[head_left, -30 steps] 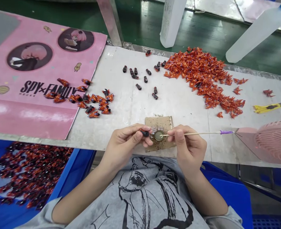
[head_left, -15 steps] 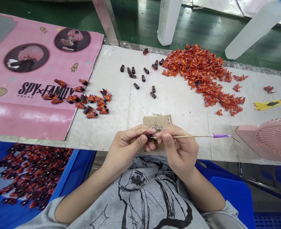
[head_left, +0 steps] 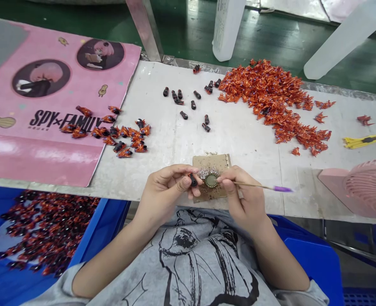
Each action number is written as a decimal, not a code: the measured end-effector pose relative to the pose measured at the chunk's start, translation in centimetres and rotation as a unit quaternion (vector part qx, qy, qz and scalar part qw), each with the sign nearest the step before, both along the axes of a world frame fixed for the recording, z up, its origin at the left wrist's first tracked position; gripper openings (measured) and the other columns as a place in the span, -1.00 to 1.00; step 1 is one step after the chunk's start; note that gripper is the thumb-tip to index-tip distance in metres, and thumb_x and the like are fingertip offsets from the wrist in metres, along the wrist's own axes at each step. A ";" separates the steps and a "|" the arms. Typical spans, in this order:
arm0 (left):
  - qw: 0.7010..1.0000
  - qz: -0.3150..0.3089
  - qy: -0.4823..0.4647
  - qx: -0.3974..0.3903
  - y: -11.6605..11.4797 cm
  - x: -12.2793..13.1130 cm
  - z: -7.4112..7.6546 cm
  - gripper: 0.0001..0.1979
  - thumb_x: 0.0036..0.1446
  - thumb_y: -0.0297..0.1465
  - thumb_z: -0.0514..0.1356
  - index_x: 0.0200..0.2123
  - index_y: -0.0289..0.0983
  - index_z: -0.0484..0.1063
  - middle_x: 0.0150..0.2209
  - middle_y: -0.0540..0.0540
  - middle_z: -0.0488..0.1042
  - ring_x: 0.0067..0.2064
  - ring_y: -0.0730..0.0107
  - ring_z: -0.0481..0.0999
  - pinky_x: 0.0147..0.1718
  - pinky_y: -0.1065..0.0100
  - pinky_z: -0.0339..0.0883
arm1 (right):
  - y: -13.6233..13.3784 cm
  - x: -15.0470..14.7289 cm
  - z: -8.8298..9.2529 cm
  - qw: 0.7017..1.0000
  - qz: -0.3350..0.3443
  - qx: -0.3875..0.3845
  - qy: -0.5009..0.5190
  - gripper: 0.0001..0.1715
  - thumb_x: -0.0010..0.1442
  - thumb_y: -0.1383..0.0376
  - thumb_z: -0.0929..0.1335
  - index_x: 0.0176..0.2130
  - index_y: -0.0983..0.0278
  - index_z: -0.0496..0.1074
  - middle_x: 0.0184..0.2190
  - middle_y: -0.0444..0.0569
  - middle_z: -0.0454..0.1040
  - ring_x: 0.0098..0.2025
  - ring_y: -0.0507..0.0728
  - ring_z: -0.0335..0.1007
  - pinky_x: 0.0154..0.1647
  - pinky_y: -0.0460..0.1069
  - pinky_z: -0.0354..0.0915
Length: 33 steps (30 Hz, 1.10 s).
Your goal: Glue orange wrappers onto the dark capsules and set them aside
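Between the fingertips of my left hand is a small black and orange figure part. My right hand pinches a thin stick-like brush with a purple section at its outer end. The inner tip of the brush points at a round bottle cap with a greyish-green inside. This cap sits on a speckled brown cardboard piece, between my two hands. Small silvery bits lie beside the cap. The figure part is held apart from the brush tip.
A large heap of orange parts lies at the back right, with black pieces to its left. Joined orange-black pieces lie left, partly on a pink mat. A blue bin is lower left; a pink fan stands right.
My hands have moved apart. The brush tip has left the figure part and is now at the cap, which has come into fuller view. The figure part has tilted more upright.
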<state>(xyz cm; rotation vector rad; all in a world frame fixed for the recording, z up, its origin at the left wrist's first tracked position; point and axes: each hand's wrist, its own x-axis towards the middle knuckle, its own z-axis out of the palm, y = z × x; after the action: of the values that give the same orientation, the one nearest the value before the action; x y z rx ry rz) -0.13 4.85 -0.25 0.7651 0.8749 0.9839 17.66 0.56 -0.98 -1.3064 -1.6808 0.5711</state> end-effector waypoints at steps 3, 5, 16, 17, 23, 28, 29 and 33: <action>1.000 0.006 -0.002 -0.004 0.2 -0.1 -0.3 -0.74 -0.18 -0.19 0.58 -0.42 -0.16 0.71 -0.48 -0.06 0.67 -0.56 0.46 0.57 -0.59 0.49 0.46 | 0.2 0.2 -0.7 0.996 -0.003 -0.020 -0.089 -0.71 0.43 0.28 0.21 -0.34 0.19 0.37 -0.45 -0.03 0.49 -0.41 0.13 0.39 -0.38 0.03 0.28; 1.000 0.007 0.000 -0.011 0.1 -0.2 -0.4 -0.75 -0.17 -0.20 0.59 -0.40 -0.16 0.72 -0.45 -0.07 0.69 -0.55 0.47 0.59 -0.57 0.51 0.48 | 0.1 -0.1 -0.6 0.999 -0.006 -0.009 -0.051 -0.71 0.43 0.28 0.21 -0.33 0.19 0.38 -0.44 -0.03 0.50 -0.38 0.13 0.43 -0.36 0.02 0.31; 0.999 0.003 0.023 -0.026 -0.3 0.3 0.2 -0.73 -0.21 -0.23 0.60 -0.39 -0.15 0.73 -0.41 -0.06 0.69 -0.53 0.42 0.60 -0.50 0.40 0.58 | -0.3 -2.1 1.0 0.982 0.006 0.023 0.189 -0.74 0.46 0.23 0.25 -0.25 0.20 0.45 -0.40 -0.08 0.56 -0.36 0.06 0.52 -0.36 -0.04 0.41; 0.999 0.003 0.021 -0.027 -0.3 0.4 0.2 -0.73 -0.22 -0.23 0.60 -0.39 -0.15 0.73 -0.41 -0.06 0.69 -0.53 0.43 0.60 -0.51 0.42 0.58 | -0.3 -2.1 1.0 0.982 0.009 0.025 0.187 -0.75 0.46 0.24 0.25 -0.24 0.20 0.44 -0.40 -0.08 0.56 -0.35 0.06 0.52 -0.35 -0.04 0.42; 0.999 0.002 0.013 -0.029 -0.4 0.4 0.4 -0.74 -0.19 -0.26 0.60 -0.39 -0.18 0.73 -0.46 -0.04 0.68 -0.53 0.46 0.60 -0.48 0.46 0.57 | 0.1 -2.1 0.7 0.985 0.030 0.010 0.172 -0.75 0.46 0.23 0.25 -0.25 0.21 0.43 -0.42 -0.08 0.56 -0.33 0.08 0.54 -0.30 -0.02 0.45; 0.999 0.004 0.015 -0.029 -0.4 0.4 0.2 -0.73 -0.18 -0.25 0.59 -0.37 -0.20 0.72 -0.44 -0.06 0.69 -0.52 0.41 0.60 -0.49 0.40 0.57 | 0.1 -2.1 0.7 0.976 0.021 0.012 0.217 -0.76 0.46 0.20 0.27 -0.22 0.21 0.47 -0.41 -0.10 0.56 -0.38 0.04 0.53 -0.37 -0.07 0.44; 0.999 0.004 0.017 -0.028 -0.5 0.3 0.1 -0.72 -0.18 -0.25 0.59 -0.37 -0.20 0.72 -0.43 -0.07 0.69 -0.52 0.40 0.61 -0.49 0.39 0.57 | 0.1 -2.1 0.7 0.974 0.013 0.015 0.225 -0.76 0.46 0.20 0.28 -0.21 0.20 0.48 -0.41 -0.11 0.56 -0.39 0.03 0.52 -0.39 -0.08 0.44; 1.000 0.000 0.021 -0.023 -0.5 0.3 -0.1 -0.71 -0.17 -0.24 0.58 -0.34 -0.21 0.72 -0.47 -0.07 0.67 -0.51 0.38 0.62 -0.49 0.39 0.57 | 0.2 -2.2 1.1 0.970 -0.007 0.011 0.243 -0.75 0.45 0.17 0.30 -0.23 0.19 0.51 -0.45 -0.14 0.55 -0.43 0.01 0.49 -0.42 -0.10 0.43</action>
<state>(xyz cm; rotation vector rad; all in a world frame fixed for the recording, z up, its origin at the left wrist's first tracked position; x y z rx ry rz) 0.21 4.33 -0.30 0.7490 0.9315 0.9473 15.43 0.73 0.09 -1.0543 -1.2675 0.7894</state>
